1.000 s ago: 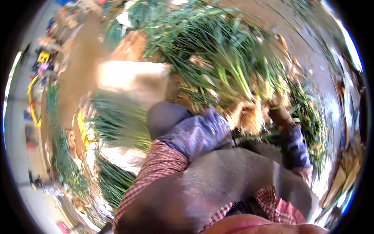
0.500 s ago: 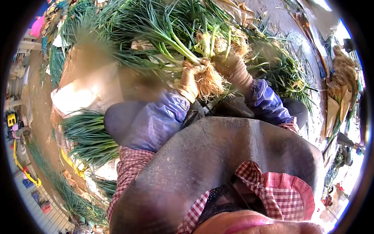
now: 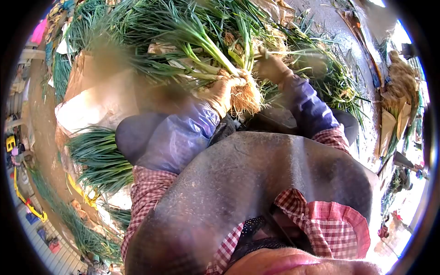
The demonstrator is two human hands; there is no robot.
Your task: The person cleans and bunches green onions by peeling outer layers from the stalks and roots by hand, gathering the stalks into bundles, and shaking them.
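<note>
My left hand, in a pale glove, is wrapped round the base of a bunch of green onions. The bunch's tan roots hang just right of that hand, and its green leaves slant up to the left. My right hand, gloved too, is to the right of the bunch, its fingers pressed together at a pale stalk that points right. Blur and a smudge hide part of those fingertips. Purple sleeves cover both forearms.
A large pile of green onions lies ahead. More leaves lie at the right. A neat bundle rests left of my knee, near brown paper. A yellow strap is at the lower left. Wrapped bundles stand far right.
The camera view has swung since the first frame. In the last half second my right hand has moved slightly up, away from the roots, with a pale stalk at its fingers. My left hand keeps its hold.
</note>
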